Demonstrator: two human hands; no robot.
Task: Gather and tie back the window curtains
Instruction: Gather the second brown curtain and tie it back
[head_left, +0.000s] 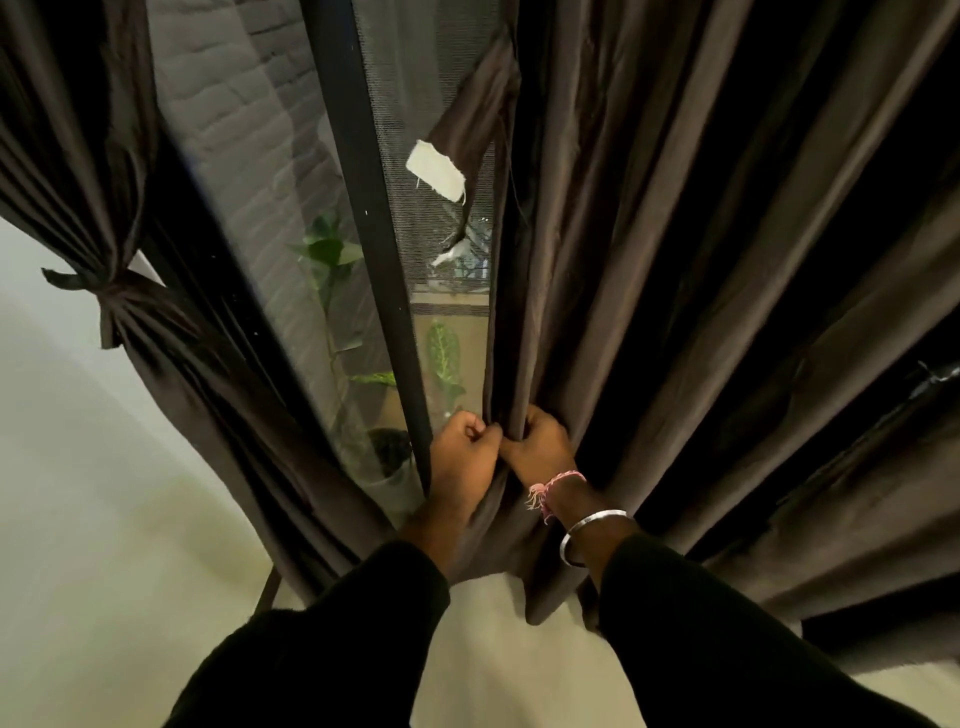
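While the left curtain (156, 332) already hangs knotted back by its tie (98, 291), the gathering step is on for the right curtain (649, 312): left hand (462, 462) and right hand (540, 447) sit close together, both fingers curled pinching its inner edge beside the window frame (374, 260). Next move, likely: bunch folds rightward, then wrap a tie; no tie visible for this side.
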